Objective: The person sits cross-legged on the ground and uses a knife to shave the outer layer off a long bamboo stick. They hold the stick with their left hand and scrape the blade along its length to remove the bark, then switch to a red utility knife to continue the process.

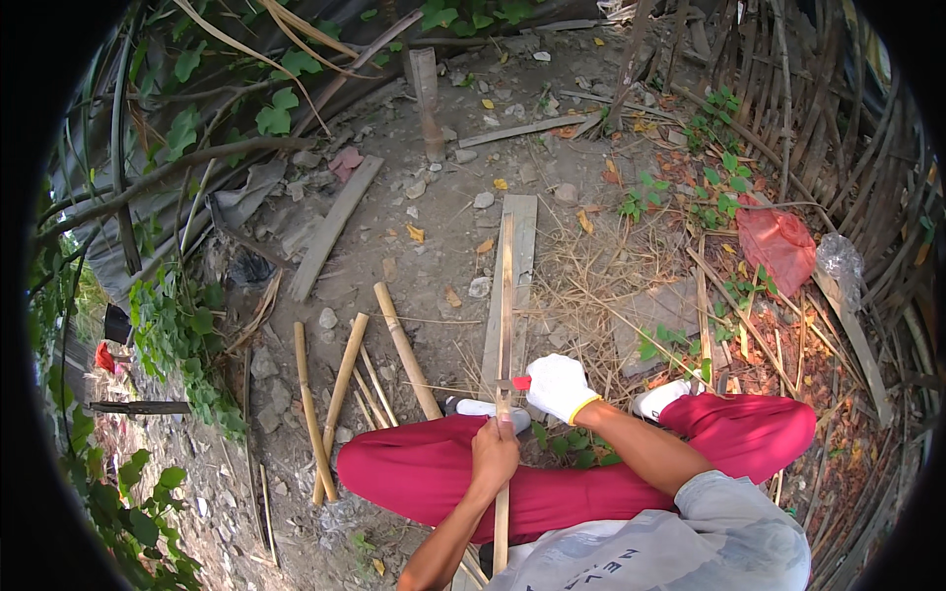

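Observation:
A long split bamboo strip [506, 295] runs away from my lap, its far part lying over a grey wooden plank [522, 231]. My left hand [495, 453] is bare and closed round the strip close to my body. A white glove with a yellow cuff covers my right hand [559, 387], which is closed on a knife with a red handle [520, 382]. Its blade points left and meets the strip just beyond my left hand; the blade is too small to make out clearly. The near end of the strip passes over my lap beside my shirt.
Several bamboo poles [402, 345] lie on the left. Loose boards [337, 229] and stones lie on the dirt. A short post [427, 103] stands ahead. A red plastic bag [776, 241] lies at the right, near a stick fence [838, 138]. Leafy vines [177, 335] hang at the left.

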Demonstrator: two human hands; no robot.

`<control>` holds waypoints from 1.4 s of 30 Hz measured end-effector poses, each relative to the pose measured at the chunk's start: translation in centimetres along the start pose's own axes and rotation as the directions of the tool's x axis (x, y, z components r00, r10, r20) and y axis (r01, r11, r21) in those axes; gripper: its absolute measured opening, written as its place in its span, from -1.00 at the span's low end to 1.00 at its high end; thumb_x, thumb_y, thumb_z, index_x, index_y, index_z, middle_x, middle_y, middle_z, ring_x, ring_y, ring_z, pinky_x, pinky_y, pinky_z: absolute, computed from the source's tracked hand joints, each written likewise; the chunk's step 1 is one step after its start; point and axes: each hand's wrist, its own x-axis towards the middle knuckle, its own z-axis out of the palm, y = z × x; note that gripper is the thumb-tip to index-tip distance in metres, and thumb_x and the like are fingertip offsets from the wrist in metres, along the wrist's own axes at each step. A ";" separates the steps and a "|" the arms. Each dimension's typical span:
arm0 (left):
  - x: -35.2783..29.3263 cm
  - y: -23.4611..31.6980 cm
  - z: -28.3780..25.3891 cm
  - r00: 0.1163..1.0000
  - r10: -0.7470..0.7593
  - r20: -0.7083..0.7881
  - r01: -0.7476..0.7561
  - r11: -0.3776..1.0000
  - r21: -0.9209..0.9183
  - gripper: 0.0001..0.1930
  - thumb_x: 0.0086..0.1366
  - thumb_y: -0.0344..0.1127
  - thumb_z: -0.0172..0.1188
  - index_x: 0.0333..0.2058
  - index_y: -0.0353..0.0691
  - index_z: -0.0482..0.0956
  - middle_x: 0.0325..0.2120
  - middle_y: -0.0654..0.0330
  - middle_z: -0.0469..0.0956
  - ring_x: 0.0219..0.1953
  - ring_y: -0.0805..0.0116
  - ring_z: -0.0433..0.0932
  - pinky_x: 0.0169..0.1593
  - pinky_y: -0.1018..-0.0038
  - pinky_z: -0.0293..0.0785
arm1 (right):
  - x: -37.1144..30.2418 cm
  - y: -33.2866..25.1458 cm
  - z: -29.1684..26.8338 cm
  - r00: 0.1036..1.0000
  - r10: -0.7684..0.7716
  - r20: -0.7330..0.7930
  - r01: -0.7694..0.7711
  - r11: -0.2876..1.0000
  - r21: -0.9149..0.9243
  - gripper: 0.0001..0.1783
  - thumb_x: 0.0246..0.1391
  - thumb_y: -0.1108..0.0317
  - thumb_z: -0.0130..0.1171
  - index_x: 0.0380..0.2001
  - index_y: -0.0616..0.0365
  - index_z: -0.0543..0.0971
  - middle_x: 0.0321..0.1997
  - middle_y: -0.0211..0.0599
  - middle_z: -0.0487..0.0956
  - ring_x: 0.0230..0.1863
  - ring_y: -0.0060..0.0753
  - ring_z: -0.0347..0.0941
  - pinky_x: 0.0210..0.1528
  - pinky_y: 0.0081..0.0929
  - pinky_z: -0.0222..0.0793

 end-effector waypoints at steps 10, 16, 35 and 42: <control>-2.1 2.1 -1.1 0.959 -0.195 0.206 0.248 0.930 -0.272 -0.56 0.56 -0.09 -0.14 -0.40 -0.30 0.47 -0.69 0.24 0.42 -0.72 0.45 0.41 -0.64 0.39 0.32 | 3.7 2.0 0.1 0.969 0.239 -0.064 -0.236 0.970 0.061 -0.73 0.03 0.30 0.14 -0.32 0.23 0.72 -0.29 0.12 0.68 -0.18 0.10 0.67 -0.14 -0.07 0.57; -6.2 1.7 -1.0 0.935 -0.156 0.318 0.246 0.932 -0.265 -0.64 0.57 -0.09 -0.14 -0.36 -0.21 0.35 -0.69 0.37 0.24 -0.73 0.59 0.16 -0.67 0.51 0.12 | 6.1 7.6 -2.7 0.960 0.261 -0.101 -0.266 0.963 -0.037 -0.70 0.06 0.25 0.17 -0.28 0.24 0.71 -0.25 0.15 0.68 -0.17 0.13 0.67 -0.13 -0.05 0.57; -16.5 -2.1 -7.5 0.862 -0.431 0.265 0.465 0.882 -0.077 -0.65 0.50 -0.10 -0.05 -0.32 -0.17 0.62 -0.63 0.34 0.44 -0.60 0.48 0.40 -0.52 0.46 0.29 | 11.0 9.5 0.4 0.953 0.288 -0.099 -0.297 0.950 -0.097 -0.72 0.10 0.25 0.16 -0.24 0.16 0.73 -0.17 0.04 0.70 -0.11 0.06 0.67 -0.09 -0.10 0.58; -19.4 -8.3 -9.5 0.906 -0.397 0.149 0.415 0.757 -0.505 -0.69 0.52 -0.15 -0.08 -0.29 -0.13 0.60 -0.60 0.41 0.47 -0.59 0.57 0.38 -0.55 0.53 0.24 | 10.3 19.4 -1.7 0.825 0.553 -0.116 -0.560 0.827 -0.042 -0.72 0.10 0.23 0.19 -0.27 0.18 0.73 -0.16 0.03 0.70 -0.09 0.04 0.67 -0.10 -0.18 0.59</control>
